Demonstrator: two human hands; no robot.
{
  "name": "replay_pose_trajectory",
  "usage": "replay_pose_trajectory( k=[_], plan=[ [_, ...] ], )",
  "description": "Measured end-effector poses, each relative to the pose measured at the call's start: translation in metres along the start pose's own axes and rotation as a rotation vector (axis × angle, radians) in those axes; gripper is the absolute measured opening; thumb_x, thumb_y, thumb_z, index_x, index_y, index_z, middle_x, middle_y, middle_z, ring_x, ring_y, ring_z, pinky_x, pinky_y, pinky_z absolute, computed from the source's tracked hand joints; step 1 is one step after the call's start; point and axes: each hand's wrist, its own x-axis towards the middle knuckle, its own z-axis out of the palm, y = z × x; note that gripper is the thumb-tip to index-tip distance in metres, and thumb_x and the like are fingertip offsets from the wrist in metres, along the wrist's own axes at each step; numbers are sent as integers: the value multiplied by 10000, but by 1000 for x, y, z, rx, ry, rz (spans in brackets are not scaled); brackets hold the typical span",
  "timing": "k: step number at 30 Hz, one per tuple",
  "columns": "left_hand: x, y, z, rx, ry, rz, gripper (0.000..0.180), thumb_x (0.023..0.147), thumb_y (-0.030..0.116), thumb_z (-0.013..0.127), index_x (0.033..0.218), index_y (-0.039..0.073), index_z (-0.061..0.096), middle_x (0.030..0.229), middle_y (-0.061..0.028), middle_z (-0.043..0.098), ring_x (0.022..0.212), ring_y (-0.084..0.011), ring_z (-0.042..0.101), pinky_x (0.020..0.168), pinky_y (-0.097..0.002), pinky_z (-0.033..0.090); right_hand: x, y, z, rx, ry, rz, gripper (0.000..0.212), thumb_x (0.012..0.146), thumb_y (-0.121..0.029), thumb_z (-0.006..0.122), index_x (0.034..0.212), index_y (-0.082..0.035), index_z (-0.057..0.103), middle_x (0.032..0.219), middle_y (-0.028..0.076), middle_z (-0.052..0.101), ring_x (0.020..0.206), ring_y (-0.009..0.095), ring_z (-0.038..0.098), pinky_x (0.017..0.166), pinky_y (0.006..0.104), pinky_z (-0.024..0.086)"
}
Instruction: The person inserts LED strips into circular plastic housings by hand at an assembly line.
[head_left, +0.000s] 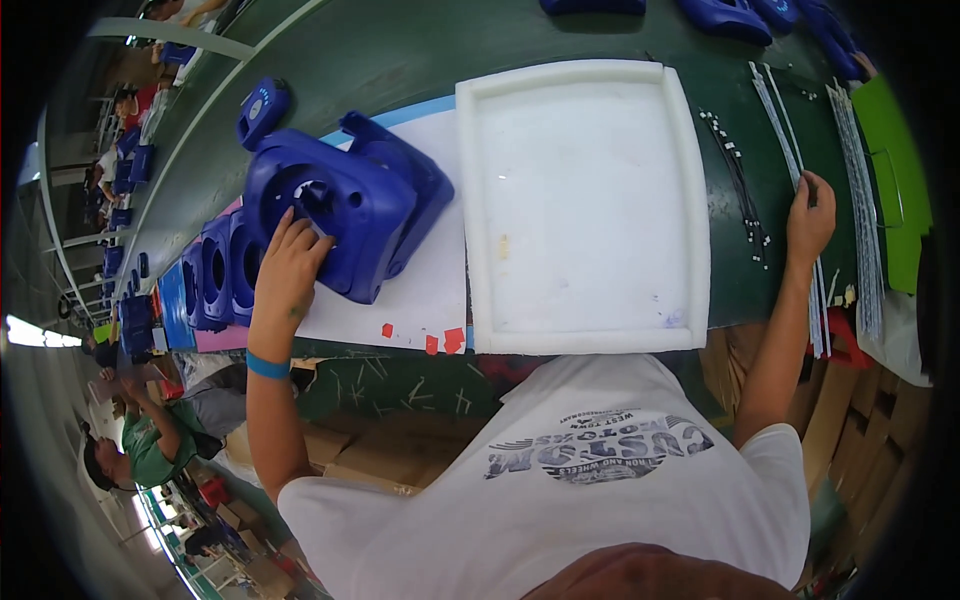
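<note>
At the left, a blue plastic housing [370, 205] with a round recess lies tilted on a white sheet. My left hand [288, 265] is at its near left side, fingers bent over the recess rim; the thumb side is partly hidden. Far to the right, my right hand [811, 218] has its fingers closed around long thin pale strips [785, 125] that run along the table. How many strips lie between the fingers cannot be made out.
A white foam-edged tray [582, 340] occupies the middle. Dark cables [738, 180] with white connectors lie right of it. More strips [858, 220] and a green bin [893, 170] stand farther right. Several blue housings [215, 270] line up at left. Red scraps [453, 340] lie near the front edge.
</note>
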Motion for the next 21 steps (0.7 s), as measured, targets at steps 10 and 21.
replay_pose_trajectory(
  k=[10, 21],
  plan=[
    [37, 21, -48, 25, 199, 124, 150, 864, 59, 652, 1013, 69, 673, 1139, -92, 703, 1342, -284, 638, 1297, -525, 397, 5, -15, -9, -61, 85, 20, 221, 1072, -143, 686, 1237, -26, 775, 1169, 137, 778, 1021, 261, 764, 890, 358, 590],
    [125, 155, -5, -231, 230, 618, 224, 887, 71, 673, 1109, 40, 679, 1358, -144, 683, 1491, -326, 532, 1336, -495, 343, 44, -97, -90, -74, 129, -88, 232, 1058, -134, 714, 1266, -61, 786, 1142, 112, 797, 873, 217, 752, 761, 333, 573]
  ],
)
